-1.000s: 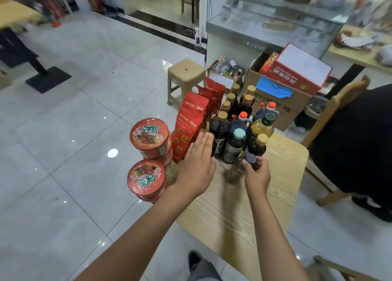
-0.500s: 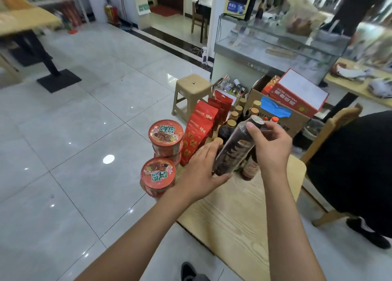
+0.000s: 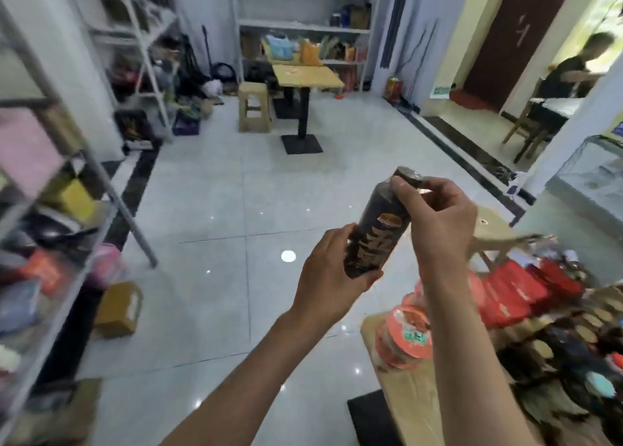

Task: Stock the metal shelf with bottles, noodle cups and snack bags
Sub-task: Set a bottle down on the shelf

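Observation:
Both my hands hold one dark bottle [image 3: 377, 230] with a gold label, tilted in mid-air over the tiled floor. My left hand [image 3: 332, 270] wraps its lower body; my right hand [image 3: 438, 216] pinches the neck and cap. At the lower right, a wooden table [image 3: 411, 398] carries red noodle cups [image 3: 409, 334], red snack bags [image 3: 512, 294] and several dark bottles [image 3: 573, 351], all blurred. The grey metal shelf [image 3: 101, 189] stands at the left edge, with blurred goods on its levels.
A brown cardboard box [image 3: 118, 307] lies on the floor by the shelf leg. A small wooden table [image 3: 305, 75] and a beige stool [image 3: 254, 108] stand farther back before white wall shelves [image 3: 303, 27]. A person [image 3: 569, 68] sits at the far right.
The view has swung left from the table to the room and the metal shelf. The bottle has come off the table and is now held by both hands in the air.

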The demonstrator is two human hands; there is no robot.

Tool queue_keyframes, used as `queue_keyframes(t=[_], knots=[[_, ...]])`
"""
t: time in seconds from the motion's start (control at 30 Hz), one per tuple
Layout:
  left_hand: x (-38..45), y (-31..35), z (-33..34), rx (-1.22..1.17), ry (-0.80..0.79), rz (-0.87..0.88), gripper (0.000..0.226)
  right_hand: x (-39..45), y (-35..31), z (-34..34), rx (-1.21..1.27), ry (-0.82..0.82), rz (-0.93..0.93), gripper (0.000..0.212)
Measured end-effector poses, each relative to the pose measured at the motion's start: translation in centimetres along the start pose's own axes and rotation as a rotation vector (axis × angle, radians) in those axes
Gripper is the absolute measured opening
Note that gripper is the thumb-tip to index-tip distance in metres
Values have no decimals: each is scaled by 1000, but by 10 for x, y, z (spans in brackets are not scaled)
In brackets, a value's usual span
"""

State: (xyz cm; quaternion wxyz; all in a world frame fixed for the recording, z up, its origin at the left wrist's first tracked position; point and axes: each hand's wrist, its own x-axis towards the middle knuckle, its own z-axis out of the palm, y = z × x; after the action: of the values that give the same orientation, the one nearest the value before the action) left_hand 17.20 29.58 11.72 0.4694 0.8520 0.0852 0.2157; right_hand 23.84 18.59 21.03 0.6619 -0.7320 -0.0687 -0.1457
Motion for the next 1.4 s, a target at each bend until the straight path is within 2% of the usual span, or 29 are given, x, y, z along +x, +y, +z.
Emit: queue_keyframes(t=[0.17, 0.3, 0.43, 0.6, 0.77, 0.87, 1.0, 1.23, 1.4], knots=[[-15, -45, -120, 2, 277, -161, 72, -50, -40, 133, -58, -296, -139, 33], [-43, -83, -225, -18, 520, -225, 65, -116, -80, 235, -118, -524, -410, 34], [-80, -113, -337, 43, 755, -224, 62, -187, -121, 325, 2, -667, -599, 29], [-133, -133, -467, 181, 976, -217, 65, -271, -165, 432, 157, -844, -578, 33], [-176, -136, -568, 318, 1189, -232, 62, -348, -199, 516, 182, -1068, -666, 34], [-194, -136, -613, 409, 1272, -250, 60, -386, -213, 558, 149, -1151, -742, 36], [-213, -137, -660, 517, 1315, -344, 60, -422, -230, 600, 174, -1256, -731, 35], [-217, -157, -729, 489, 1379, -511, 64, -453, -245, 668, 191, -1470, -745, 34], [-199, -186, -771, 458, 1471, -588, 64, -463, -259, 722, 132, -1600, -875, 37]])
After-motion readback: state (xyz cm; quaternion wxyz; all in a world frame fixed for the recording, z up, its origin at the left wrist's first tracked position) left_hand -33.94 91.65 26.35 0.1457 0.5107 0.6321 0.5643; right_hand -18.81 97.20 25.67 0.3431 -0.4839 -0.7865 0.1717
